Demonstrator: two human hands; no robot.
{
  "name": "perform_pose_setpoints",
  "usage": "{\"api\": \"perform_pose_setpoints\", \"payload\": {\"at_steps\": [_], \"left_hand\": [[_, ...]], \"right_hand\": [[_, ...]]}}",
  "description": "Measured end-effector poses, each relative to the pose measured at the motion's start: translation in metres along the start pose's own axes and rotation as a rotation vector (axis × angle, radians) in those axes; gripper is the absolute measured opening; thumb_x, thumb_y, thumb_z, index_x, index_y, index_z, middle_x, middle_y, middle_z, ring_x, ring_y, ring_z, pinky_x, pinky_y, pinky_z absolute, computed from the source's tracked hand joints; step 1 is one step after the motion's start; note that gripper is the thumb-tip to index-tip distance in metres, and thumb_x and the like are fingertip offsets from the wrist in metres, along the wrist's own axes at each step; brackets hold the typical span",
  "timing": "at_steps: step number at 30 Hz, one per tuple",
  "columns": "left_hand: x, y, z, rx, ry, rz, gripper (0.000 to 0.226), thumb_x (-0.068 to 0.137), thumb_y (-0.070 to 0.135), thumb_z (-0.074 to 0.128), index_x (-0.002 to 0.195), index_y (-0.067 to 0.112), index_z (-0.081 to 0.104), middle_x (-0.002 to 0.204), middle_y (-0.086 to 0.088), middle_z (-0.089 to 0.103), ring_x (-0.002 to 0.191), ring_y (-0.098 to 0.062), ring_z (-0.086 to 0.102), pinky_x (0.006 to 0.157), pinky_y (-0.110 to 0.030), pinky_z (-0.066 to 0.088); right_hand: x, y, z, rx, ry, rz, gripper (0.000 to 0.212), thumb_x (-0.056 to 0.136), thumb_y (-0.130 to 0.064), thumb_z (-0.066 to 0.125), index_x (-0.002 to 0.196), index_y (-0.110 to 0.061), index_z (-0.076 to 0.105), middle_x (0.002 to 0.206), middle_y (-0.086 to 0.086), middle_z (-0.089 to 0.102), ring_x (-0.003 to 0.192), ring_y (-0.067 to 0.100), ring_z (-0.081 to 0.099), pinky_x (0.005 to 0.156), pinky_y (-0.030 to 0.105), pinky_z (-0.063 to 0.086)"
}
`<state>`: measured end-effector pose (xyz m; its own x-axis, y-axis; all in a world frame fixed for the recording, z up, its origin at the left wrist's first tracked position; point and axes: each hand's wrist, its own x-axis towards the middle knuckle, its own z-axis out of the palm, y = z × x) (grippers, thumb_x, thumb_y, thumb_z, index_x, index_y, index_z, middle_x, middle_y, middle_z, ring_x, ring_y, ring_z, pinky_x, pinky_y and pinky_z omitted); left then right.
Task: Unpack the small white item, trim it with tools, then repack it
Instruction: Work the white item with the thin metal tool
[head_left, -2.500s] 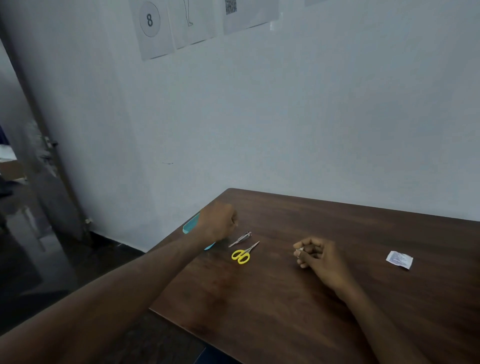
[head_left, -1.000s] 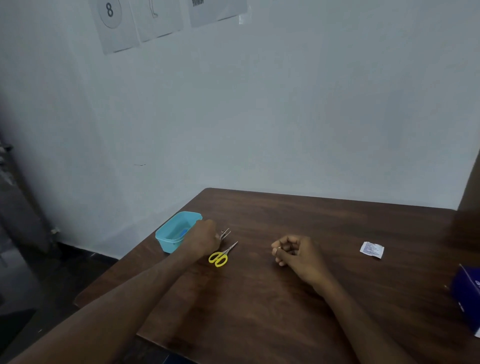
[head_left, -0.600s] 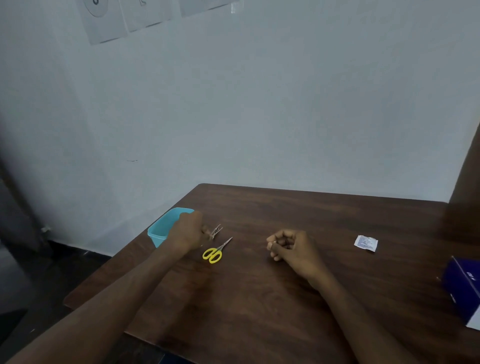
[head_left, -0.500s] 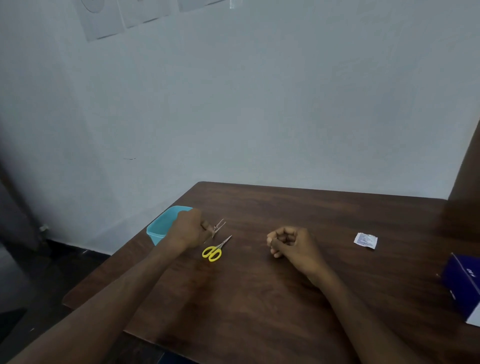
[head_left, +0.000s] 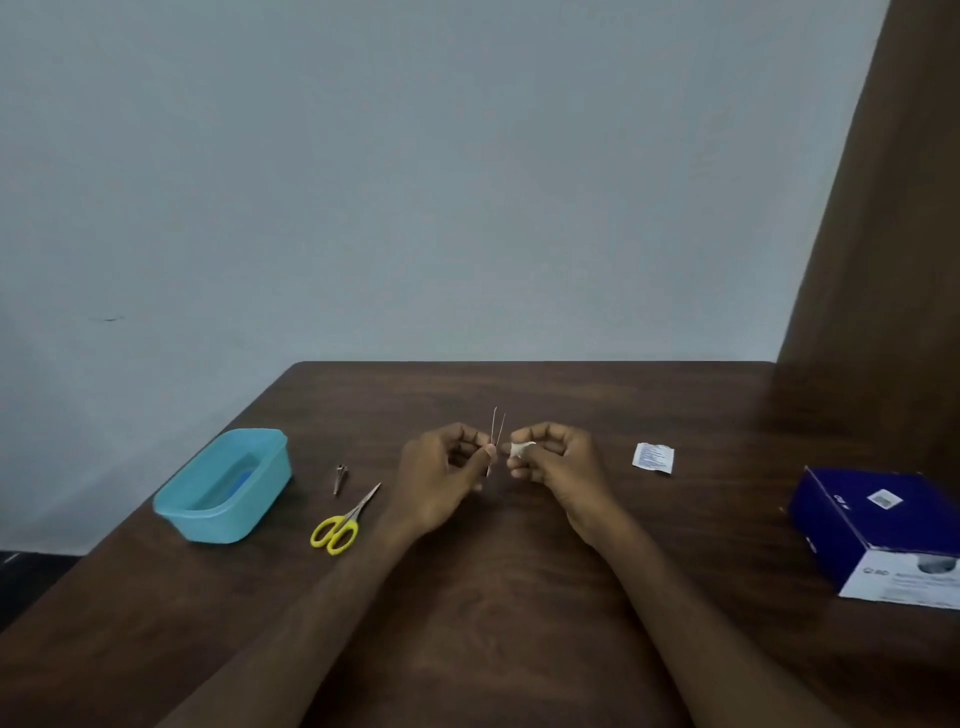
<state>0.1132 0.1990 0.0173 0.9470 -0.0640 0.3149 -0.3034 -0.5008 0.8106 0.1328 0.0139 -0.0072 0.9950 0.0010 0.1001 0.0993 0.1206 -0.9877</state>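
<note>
My left hand (head_left: 444, 470) pinches thin metal tweezers (head_left: 497, 428), their two prongs pointing up and apart. Just to the right, my right hand (head_left: 553, 462) holds a small white folded item (head_left: 521, 449) between thumb and fingers, close to the tweezers but apart from them. An opened white sachet (head_left: 653, 458) lies flat on the brown table (head_left: 519, 623) to the right of my hands. Yellow-handled scissors (head_left: 343, 519) lie shut to the left, with a small metal clipper-like tool (head_left: 339, 477) beside them.
A light blue plastic tub (head_left: 224, 485) stands near the table's left edge. A dark blue and white box (head_left: 878, 535) sits at the right edge. A pale wall rises behind the table, and a brown panel stands at the right.
My left hand took the tweezers from beside the scissors and carried them to the middle, next to my right hand. The white item now shows in my right fingers. The view swung right.
</note>
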Motion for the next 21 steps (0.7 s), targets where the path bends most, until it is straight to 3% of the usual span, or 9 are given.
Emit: {"api": "perform_pose_setpoints", "payload": {"at_steps": [7,14,17,21], "left_hand": [[0.026,-0.021,0.017,-0.053,0.013,0.168,0.005,0.097,0.022,0.079,0.100,0.026,0.077,0.090,0.008,0.078,0.078,-0.012,0.076,0.068,-0.039,0.067],[0.033,-0.033,0.025,-0.105,-0.010,0.221,0.007,0.096,0.021,0.080,0.101,0.025,0.077,0.090,0.013,0.077,0.084,-0.009,0.076,0.072,-0.040,0.066],[0.035,-0.036,0.025,-0.165,-0.035,0.204,0.007,0.095,0.020,0.082,0.097,0.023,0.076,0.085,0.008,0.077,0.076,-0.013,0.076,0.070,-0.040,0.066],[0.034,-0.033,0.026,-0.217,-0.045,0.198,0.009,0.093,0.016,0.083,0.094,0.020,0.075,0.081,0.004,0.077,0.068,-0.017,0.076,0.064,-0.037,0.065]], "right_hand": [[0.017,0.010,-0.004,-0.084,0.135,-0.100,0.018,0.094,0.000,0.075,0.108,-0.009,0.069,0.088,0.010,0.082,0.076,0.021,0.077,0.076,0.037,0.065],[0.019,0.013,-0.003,-0.122,0.217,-0.114,0.002,0.090,-0.013,0.082,0.091,-0.015,0.082,0.089,0.005,0.082,0.081,0.020,0.077,0.081,0.048,0.064],[0.018,0.014,-0.002,-0.108,0.244,-0.111,0.004,0.091,-0.013,0.081,0.092,-0.017,0.083,0.090,0.003,0.083,0.076,0.020,0.076,0.082,0.049,0.063],[0.018,0.009,-0.002,-0.010,0.229,-0.048,0.008,0.093,-0.007,0.078,0.099,-0.008,0.082,0.093,0.010,0.083,0.080,0.025,0.077,0.086,0.048,0.061]]}}
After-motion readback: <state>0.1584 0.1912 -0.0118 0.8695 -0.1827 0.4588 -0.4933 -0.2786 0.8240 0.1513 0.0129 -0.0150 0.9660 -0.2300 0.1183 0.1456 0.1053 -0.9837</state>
